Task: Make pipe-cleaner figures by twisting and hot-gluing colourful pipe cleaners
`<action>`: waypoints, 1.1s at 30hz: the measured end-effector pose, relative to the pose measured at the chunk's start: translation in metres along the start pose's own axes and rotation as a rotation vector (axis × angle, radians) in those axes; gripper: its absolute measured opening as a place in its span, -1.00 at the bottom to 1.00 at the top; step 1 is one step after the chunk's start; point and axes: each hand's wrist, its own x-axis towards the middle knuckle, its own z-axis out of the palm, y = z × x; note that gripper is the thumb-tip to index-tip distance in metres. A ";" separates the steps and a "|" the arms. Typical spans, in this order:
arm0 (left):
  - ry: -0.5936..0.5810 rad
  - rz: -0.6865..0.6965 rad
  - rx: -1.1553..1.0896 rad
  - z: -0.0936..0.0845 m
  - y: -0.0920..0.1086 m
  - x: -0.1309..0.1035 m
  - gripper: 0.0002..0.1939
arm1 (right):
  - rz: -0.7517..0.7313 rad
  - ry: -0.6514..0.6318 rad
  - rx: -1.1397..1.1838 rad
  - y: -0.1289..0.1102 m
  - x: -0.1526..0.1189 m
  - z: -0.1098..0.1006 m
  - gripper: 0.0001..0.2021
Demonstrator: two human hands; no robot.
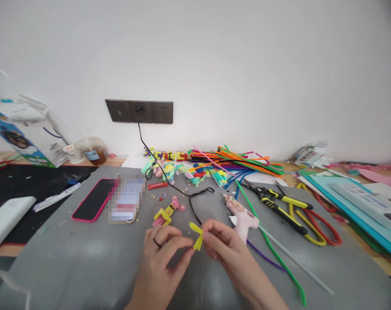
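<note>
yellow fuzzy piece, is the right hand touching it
Touching. The head view shows the right hand pinching the yellow fuzzy piece between thumb and fingertips.

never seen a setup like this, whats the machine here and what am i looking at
There's no machine doing the work: these are a person's own bare hands. The single picture comes from a camera worn on the head, looking forward and down. The right hand pinches a small bent yellow piece; the left hand has its fingertips at the piece's lower end. On the gray mat, just beyond the hands, lies a small yellow-and-pink figure. To the right are a pink glue gun and black-and-yellow pliers. Colorful fuzzy stems are bundled near the wall, and a pink-edged phone lies at left.
</note>
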 end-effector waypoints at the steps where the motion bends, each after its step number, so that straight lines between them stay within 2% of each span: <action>1: 0.002 -0.007 -0.004 0.001 -0.001 -0.001 -0.83 | 0.000 -0.002 -0.009 0.000 0.000 0.000 -0.55; 17: 0.013 0.040 -0.031 0.002 0.005 0.003 -0.82 | -0.034 0.031 -0.107 -0.003 -0.004 -0.002 -0.50; 33: 0.001 0.049 0.025 0.022 0.009 0.011 -0.82 | -0.012 0.119 -0.075 -0.002 -0.010 -0.010 -0.47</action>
